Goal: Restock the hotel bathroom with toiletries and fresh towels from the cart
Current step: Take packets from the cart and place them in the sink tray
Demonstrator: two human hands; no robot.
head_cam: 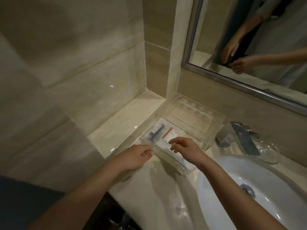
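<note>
1. Fingers of the left hand [135,156] curl loosely at the near-left rim of the clear acrylic tray [214,123]; whether they grip it, I cannot tell.
2. Right hand [186,149] hovers half-open and empty, toiletry packets [163,134] just beyond its fingertips.
3. Risk: a nudge could slide the tray off the counter [149,188] toward the sink [232,196].

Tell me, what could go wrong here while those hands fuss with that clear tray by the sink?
The clear tray sits close to the sink, so a nudge from the right hand might push its near corner over the basin. The left hand is at the tray's near edge; a clumsy grip could jolt the packets out of order. The glass bowl under the faucet could be knocked.
</note>
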